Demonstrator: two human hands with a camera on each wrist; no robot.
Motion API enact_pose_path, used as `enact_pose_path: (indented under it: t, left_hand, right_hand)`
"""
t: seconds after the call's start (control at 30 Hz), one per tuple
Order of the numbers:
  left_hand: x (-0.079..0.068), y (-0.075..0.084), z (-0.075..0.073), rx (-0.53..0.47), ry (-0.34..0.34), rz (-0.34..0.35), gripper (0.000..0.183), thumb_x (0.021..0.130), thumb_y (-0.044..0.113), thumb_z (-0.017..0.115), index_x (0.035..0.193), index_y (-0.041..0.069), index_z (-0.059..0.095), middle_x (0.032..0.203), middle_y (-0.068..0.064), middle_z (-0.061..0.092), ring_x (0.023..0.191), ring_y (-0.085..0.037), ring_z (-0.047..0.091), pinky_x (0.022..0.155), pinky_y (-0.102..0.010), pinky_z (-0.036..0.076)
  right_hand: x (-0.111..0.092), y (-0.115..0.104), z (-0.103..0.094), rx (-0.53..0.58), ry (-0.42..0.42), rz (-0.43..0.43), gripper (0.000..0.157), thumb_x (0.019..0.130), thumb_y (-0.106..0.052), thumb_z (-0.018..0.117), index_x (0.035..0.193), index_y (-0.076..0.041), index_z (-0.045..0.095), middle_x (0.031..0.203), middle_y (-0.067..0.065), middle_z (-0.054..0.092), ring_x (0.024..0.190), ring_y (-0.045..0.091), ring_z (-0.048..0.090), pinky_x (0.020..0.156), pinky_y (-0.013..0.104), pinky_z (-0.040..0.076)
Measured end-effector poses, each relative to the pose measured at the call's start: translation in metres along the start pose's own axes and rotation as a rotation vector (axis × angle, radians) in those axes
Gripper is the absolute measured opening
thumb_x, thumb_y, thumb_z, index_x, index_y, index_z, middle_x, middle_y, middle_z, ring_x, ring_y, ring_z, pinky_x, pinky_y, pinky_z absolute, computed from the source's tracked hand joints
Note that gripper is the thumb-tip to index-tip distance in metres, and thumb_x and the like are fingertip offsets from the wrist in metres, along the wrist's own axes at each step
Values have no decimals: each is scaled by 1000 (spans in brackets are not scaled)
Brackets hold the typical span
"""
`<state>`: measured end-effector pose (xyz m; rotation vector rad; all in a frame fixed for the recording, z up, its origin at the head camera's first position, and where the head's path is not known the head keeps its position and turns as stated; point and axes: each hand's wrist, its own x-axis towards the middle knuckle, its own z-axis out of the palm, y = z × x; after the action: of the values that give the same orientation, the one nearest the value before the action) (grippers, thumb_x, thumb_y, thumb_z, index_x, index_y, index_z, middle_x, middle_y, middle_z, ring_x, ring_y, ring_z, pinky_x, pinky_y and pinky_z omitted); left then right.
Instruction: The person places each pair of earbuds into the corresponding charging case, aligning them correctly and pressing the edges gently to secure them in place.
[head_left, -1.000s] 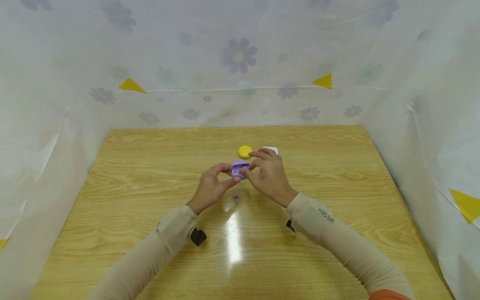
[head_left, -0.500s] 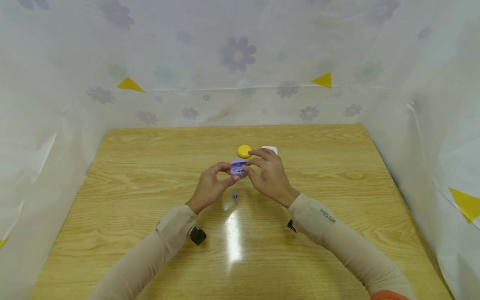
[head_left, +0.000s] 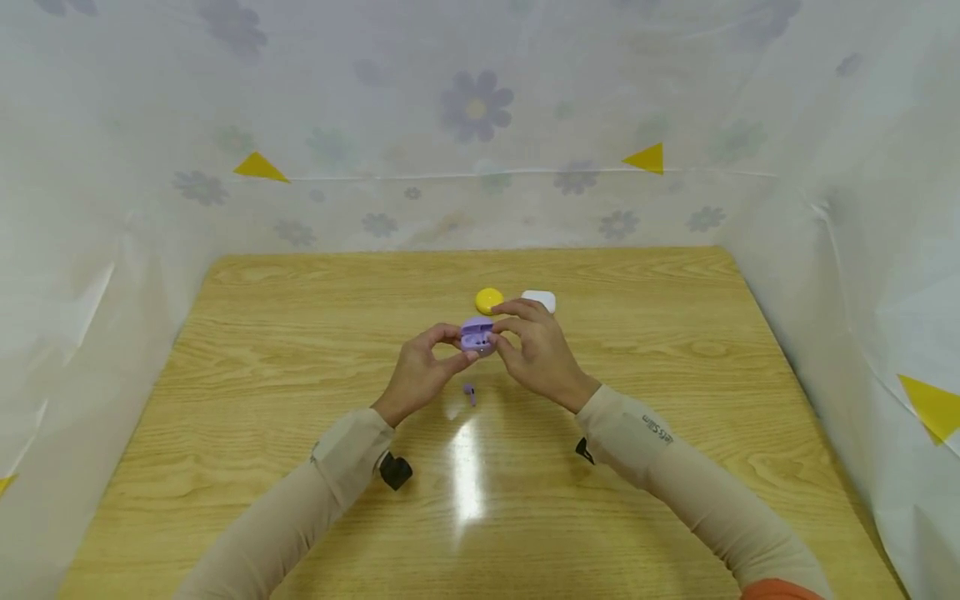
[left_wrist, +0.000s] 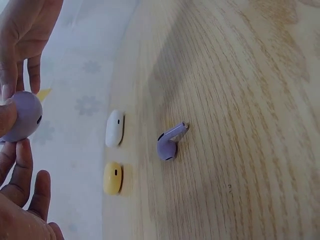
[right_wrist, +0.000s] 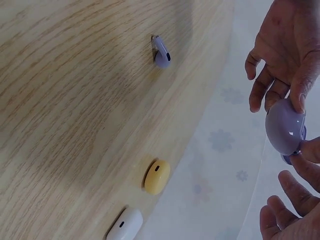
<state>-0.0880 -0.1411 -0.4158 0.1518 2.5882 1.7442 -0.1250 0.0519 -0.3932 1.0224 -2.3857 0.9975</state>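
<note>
A purple earbud case is held up over the table with its lid raised, its inside facing the head camera. My left hand grips its left side between thumb and fingers. At the right end, my right hand pinches the case with thumb and index finger, the other fingers spread away. The wrist views show the smooth rounded outside of the case. Below the hands, a single purple earbud with a short stem lies on the wooden table. Dark spots show inside the case, too small to make out.
Behind the hands lie a round yellow case and a white case, side by side on the table. White flower-print sheeting with yellow triangles encloses the back and sides.
My right thumb has drawn back from over the inside of the purple case to its right edge, so more of the inside shows. The left hand and loose earbud stay about where they were.
</note>
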Motion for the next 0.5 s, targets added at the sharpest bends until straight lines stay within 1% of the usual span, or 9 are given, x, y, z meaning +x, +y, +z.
enact_pose_path:
  t: [0.13, 0.23, 0.33, 0.43, 0.5]
  left_hand:
    - [0, 1, 0, -9, -4, -18, 26, 85, 17, 72, 108, 7, 64, 104, -12, 68, 107, -27, 61, 100, -54, 42]
    - [1, 1, -1, 4, -3, -24, 27, 86, 18, 71, 109, 8, 64, 104, -11, 68, 109, -26, 60, 102, -54, 42]
    - [2, 1, -2, 13, 1, -20, 28, 86, 19, 71, 110, 7, 63, 104, -12, 68, 111, -27, 60, 102, -53, 42]
    - [3, 1, -3, 17, 6, -15, 28, 86, 19, 71, 110, 6, 63, 104, -12, 68, 112, -27, 60, 103, -53, 43]
    - [3, 1, -3, 15, 5, -17, 28, 86, 19, 71, 110, 7, 63, 105, -11, 68, 114, -27, 59, 104, -53, 42]
  right_hand:
    - [-1, 0, -2, 21, 4, 14, 9, 83, -6, 71, 88, 1, 71, 110, 19, 68, 108, 34, 60, 100, 48, 46]
    - [-1, 0, -5, 54, 35, 40, 8, 85, -4, 69, 90, 2, 70, 111, 21, 66, 108, 35, 59, 96, 48, 48]
    - [0, 3, -8, 75, 66, 84, 8, 86, -3, 66, 90, 3, 69, 111, 23, 66, 108, 36, 59, 94, 49, 49]
    - [2, 9, -9, 63, 49, 140, 11, 88, -5, 65, 91, 4, 69, 111, 24, 66, 108, 38, 59, 94, 50, 48]
    - [1, 15, -6, 41, 1, 180, 12, 88, -8, 65, 91, 3, 69, 111, 23, 67, 109, 38, 59, 96, 50, 47]
